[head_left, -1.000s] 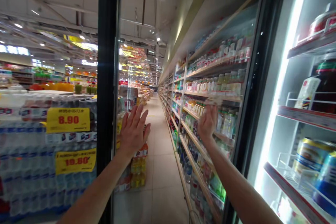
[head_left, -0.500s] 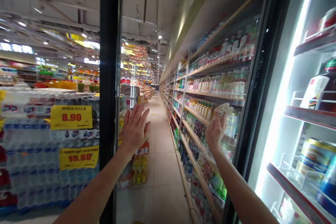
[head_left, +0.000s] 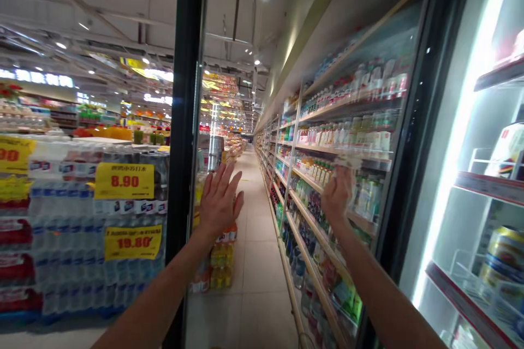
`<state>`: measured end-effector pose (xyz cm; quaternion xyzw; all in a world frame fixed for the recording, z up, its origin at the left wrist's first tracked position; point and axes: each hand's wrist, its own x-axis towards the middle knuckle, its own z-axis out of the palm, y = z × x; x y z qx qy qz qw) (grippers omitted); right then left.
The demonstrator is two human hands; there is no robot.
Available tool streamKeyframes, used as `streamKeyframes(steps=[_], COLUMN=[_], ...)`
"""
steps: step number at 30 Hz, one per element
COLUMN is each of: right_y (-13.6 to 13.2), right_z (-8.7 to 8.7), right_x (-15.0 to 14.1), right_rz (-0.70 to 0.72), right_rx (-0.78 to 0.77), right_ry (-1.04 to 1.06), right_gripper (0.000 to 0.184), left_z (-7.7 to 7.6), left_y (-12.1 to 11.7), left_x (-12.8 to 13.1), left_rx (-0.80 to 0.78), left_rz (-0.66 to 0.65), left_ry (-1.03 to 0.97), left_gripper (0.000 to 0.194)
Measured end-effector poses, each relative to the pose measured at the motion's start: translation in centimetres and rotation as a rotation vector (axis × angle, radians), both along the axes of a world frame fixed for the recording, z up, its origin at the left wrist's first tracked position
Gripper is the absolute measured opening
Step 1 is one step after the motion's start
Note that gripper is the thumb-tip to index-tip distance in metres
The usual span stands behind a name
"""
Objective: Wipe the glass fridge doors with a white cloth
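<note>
A: Right hand (head_left: pixel 336 196): closed around a pale cloth (head_left: pixel 347 161), its fingers blurred. Left hand (head_left: pixel 219 207): flat, fingers parted, grasping nothing; palm contact with the glass pane (head_left: pixel 262 289) cannot be told.

B: And the cloth's position?

A: Above the right hand, in the right half of the pane, at or very near the glass. Farther out, the left frame bar (head_left: pixel 189 120) stands beside the left hand; lit shelves (head_left: pixel 489 188) lie at far right.

B: Expected handling?

A: The cloth is probably light, soft and limp, best taken bunched at its middle. The pane is probably stiff, smooth, slippery if wet, and breakable; the door's weight is likely better taken by the dark frame than by the glass.

B: Differences from the frame half a second earlier?

A: The right hand lies slightly farther left relative to the frame, and the cloth is more blurred. The left hand keeps its open pose. The whole view is shifted: the frame bar appears farther right, and more red packs (head_left: pixel 16 267) show at left.
</note>
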<state>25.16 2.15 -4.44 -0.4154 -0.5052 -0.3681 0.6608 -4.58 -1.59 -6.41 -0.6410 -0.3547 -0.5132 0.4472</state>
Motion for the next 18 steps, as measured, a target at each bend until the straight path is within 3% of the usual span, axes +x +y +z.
streamKeyframes(steps=[3, 5, 7, 11, 13, 15, 18], right_y=[-0.7, -0.8, -0.5, 0.6, 0.7, 0.3, -0.6], right_z=[-1.4, -1.4, 0.0, 4.8, 5.6, 4.5, 1.1], right_x=[-5.3, -6.5, -5.1, -0.3, -0.3, -2.4, -6.1], right_rz=[0.043, 0.012, -0.041, -0.068, -0.045, -0.013, 0.020], right_rx=[-0.028, -0.036, -0.057, -0.082, -0.056, -0.043, -0.051], right_ry=[-0.411, -0.506, -0.405, 0.031, 0.076, -0.109, -0.583], right_gripper=[0.044, 0.047, 0.050, 0.054, 0.054, 0.051, 0.048], left_z=[0.0, 0.0, 0.0, 0.0, 0.0, 0.1, 0.1], left_y=[0.2, 0.3, 0.4, 0.4, 0.4, 0.3, 0.4], left_x=[-0.1, -0.2, -0.2, -0.2, -0.2, -0.2, -0.2], left_rx=[0.008, 0.008, 0.007, 0.010, 0.010, 0.012, 0.013], left_rz=[-0.004, -0.008, -0.008, -0.005, -0.011, -0.014, -0.007], left_ry=[-0.005, -0.002, 0.002, 0.003, 0.000, 0.000, 0.008], left_gripper=[0.053, 0.052, 0.051, 0.052, 0.052, 0.053, 0.055])
